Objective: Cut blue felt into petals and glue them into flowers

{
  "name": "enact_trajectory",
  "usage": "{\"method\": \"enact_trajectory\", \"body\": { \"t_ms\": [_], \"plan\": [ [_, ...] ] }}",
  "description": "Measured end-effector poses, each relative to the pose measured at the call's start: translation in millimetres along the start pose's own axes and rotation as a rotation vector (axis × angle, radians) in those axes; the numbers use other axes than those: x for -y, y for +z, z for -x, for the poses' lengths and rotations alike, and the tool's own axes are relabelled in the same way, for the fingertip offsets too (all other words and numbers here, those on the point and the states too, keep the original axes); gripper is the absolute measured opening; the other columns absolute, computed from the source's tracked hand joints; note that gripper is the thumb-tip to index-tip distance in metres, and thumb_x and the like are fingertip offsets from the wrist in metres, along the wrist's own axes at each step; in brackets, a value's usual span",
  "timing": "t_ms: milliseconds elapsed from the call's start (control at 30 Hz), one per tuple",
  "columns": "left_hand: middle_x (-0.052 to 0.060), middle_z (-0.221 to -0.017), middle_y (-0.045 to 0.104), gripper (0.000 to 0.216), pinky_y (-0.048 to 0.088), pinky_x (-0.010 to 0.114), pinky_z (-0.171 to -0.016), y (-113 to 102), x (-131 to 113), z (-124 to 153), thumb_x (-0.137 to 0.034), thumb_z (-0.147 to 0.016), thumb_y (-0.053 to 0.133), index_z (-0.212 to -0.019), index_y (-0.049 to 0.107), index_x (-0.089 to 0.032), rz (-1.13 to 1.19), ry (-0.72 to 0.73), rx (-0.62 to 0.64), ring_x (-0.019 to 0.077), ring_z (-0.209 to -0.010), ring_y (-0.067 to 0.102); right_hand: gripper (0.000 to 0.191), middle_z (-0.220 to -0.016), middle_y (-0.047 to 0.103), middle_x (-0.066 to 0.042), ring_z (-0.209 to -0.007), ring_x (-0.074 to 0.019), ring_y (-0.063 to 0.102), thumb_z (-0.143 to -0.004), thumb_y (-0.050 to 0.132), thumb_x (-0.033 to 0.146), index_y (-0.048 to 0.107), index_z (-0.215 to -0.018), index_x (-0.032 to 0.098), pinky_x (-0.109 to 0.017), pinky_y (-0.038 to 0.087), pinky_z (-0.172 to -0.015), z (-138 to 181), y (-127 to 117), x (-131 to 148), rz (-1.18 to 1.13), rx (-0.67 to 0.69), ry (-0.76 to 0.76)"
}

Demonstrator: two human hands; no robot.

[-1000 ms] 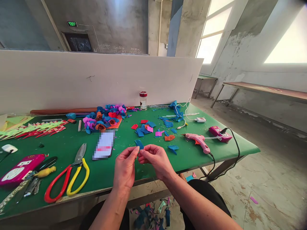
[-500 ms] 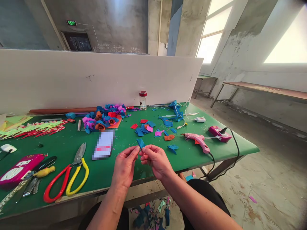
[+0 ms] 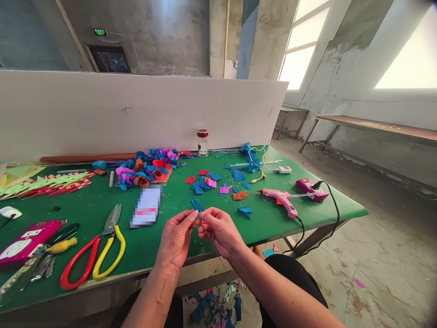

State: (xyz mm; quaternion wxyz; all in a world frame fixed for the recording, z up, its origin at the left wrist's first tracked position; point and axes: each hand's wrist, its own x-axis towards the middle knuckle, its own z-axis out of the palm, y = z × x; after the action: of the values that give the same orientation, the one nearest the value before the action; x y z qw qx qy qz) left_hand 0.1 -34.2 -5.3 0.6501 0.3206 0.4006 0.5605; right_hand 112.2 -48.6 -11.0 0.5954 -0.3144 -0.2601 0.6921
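My left hand [image 3: 175, 239] and my right hand [image 3: 220, 230] meet over the front edge of the green table [image 3: 85, 214]. Both pinch a small blue foam piece [image 3: 197, 205] that sticks up between the fingertips. A thin wire [image 3: 177, 213] runs left from the piece. Loose blue, pink and red foam scraps [image 3: 208, 182] lie just beyond my hands. A pile of finished foam flowers [image 3: 146, 166] sits further back.
Red-and-yellow shears [image 3: 102, 248] and a phone [image 3: 146, 207] lie left of my hands. A pink glue gun [image 3: 280, 199] and pink power strip [image 3: 310, 189] sit at the right. A glass jar [image 3: 202, 142] stands by the white board [image 3: 136, 109]. Scraps litter the floor.
My hands have stayed together on the blue piece; the piece has tilted and turned slightly between my fingertips. Nothing else on the table has moved.
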Motion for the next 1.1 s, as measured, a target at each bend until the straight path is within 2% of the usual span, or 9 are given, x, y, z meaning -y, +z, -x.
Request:
{"method": "enact_trajectory", "body": {
  "t_ms": [200,367,800,967,1100],
  "plan": [
    [0.0,-0.056,0.062,0.027,0.042,0.02,-0.046,-1.8,0.4,0.2,-0.027,-0.05,0.088,-0.065,0.071,-0.012,0.059,-0.012,0.01,0.0085,-0.051,0.052,0.036,-0.064,0.067,-0.001,-0.051,-0.0076,0.06,-0.062,0.085,0.035,0.058,-0.075,0.014,-0.018,0.051,-0.052,-0.6,-2.1,-5.2,0.026,0.069,-0.033],
    [-0.001,-0.053,0.059,0.027,0.043,0.017,-0.044,-1.6,-1.8,-0.3,-0.024,-0.05,0.088,-0.065,0.069,-0.012,0.096,-0.027,0.031,0.007,-0.049,0.051,0.037,-0.069,0.068,-0.001,-0.058,-0.0072,0.063,-0.062,0.086,0.031,0.06,-0.081,0.013,-0.018,0.053,-0.06,-0.7,-4.4,-4.9,-0.027,0.149,0.031],
    [-0.003,-0.054,0.058,0.028,0.043,0.016,-0.042,-1.8,-3.9,2.8,-0.025,-0.055,0.087,-0.07,0.066,-0.013,0.115,-0.046,0.085,0.0064,-0.047,0.052,0.036,-0.07,0.068,0.001,-0.057,-0.0055,0.061,-0.062,0.086,0.024,0.061,-0.087,0.015,-0.016,0.052,-0.06,2.1,-3.3,-1.9,-0.154,0.176,0.16],
    [-0.004,-0.053,0.058,0.03,0.043,0.017,-0.041,-2.7,-4.1,2.0,-0.025,-0.055,0.087,-0.071,0.065,-0.014,0.106,-0.059,0.092,0.0061,-0.045,0.051,0.037,-0.071,0.069,0.0,-0.057,-0.0059,0.061,-0.061,0.087,0.026,0.061,-0.087,0.016,-0.016,0.052,-0.06,2.2,-3.5,-2.7,-0.14,0.183,0.145],
    [-0.003,-0.054,0.058,0.028,0.043,0.018,-0.042,-4.9,-2.9,1.5,-0.025,-0.057,0.086,-0.07,0.064,-0.014,0.103,-0.051,0.109,0.0066,-0.046,0.052,0.037,-0.072,0.069,0.0,-0.06,-0.0072,0.062,-0.063,0.085,0.031,0.063,-0.088,0.015,-0.019,0.052,-0.062,1.8,-4.5,-3.0,-0.06,0.206,0.056]
  ]
}}
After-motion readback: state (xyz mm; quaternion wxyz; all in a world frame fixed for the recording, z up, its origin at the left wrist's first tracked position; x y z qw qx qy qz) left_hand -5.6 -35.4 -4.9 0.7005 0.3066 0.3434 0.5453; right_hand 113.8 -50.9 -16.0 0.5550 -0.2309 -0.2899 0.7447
